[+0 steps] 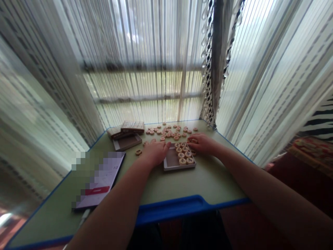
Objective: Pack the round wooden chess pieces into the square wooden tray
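Note:
A shallow box (170, 159) lies on the table with two columns of round wooden xiangqi pieces (181, 155) along its right side; its left part shows bare bottom. My left hand (156, 152) rests palm down at the box's left edge, fingers spread, thumb by the rim. Its fingertips reach toward loose pieces, partly hidden by the hand. To the right of the box, my right hand (203, 144) has its fingers curled around a xiangqi piece (193, 140) near the upper right corner. Another piece shows beneath that hand, beside the box.
Many loose xiangqi pieces (169, 133) are scattered at the table's far side. Box parts (132, 126) are stacked at the far left. A tablet (104, 184) with a white cable lies left of my forearm. The table (179, 187) has a blue edge; sheer curtains (145, 69) hang behind it.

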The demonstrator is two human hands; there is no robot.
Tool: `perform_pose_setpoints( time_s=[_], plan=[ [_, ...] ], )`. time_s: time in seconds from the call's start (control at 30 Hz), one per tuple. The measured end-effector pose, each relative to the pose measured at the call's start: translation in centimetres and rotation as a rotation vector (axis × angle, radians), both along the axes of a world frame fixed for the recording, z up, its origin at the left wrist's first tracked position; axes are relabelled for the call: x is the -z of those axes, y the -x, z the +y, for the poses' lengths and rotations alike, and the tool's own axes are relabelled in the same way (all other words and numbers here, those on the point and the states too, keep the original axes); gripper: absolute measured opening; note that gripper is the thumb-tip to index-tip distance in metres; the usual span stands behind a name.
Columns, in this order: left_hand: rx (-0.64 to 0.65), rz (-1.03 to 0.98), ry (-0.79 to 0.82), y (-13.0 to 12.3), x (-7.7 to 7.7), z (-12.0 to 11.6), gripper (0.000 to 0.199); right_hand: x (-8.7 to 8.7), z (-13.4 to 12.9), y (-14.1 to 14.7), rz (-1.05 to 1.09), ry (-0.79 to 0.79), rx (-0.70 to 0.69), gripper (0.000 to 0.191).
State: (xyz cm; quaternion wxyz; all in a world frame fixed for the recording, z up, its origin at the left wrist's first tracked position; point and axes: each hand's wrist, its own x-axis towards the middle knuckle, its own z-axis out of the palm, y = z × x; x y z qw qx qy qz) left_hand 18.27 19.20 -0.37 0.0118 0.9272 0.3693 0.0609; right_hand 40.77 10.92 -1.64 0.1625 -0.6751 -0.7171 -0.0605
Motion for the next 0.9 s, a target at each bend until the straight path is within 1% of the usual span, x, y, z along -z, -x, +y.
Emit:
perform_pose_setpoints(
  time_s=[0.23,0.43,0.53,0.7,0.83,0.9],
  plan=[
    [0.0,0.007,-0.008,0.0,-0.2,0.0,0.059,-0.2,-0.1,0.2,0.02,-0.004,0.008,0.033],
    [-0.009,-0.006,-0.019,0.0,-0.2,-0.1,0.053,-0.3,-0.2,0.4,0.017,-0.004,-0.003,0.034],
    [-0.038,-0.049,-0.066,0.1,-0.2,-0.2,0.05,-0.5,-0.3,0.7,0.026,-0.018,0.01,0.033],
    [-0.112,-0.104,-0.12,0.2,-0.4,-0.3,0.052,-0.8,-0.3,1.2,0.085,-0.048,0.002,0.028],
    [-0.15,-0.122,-0.146,0.4,-0.4,-0.2,0.054,-0.5,-0.4,1.2,0.159,-0.129,-0.002,0.031],
    [-0.172,-0.135,-0.164,0.5,-0.2,0.1,0.055,-0.9,-0.7,1.8,0.23,-0.201,-0.052,0.031]
  ],
)
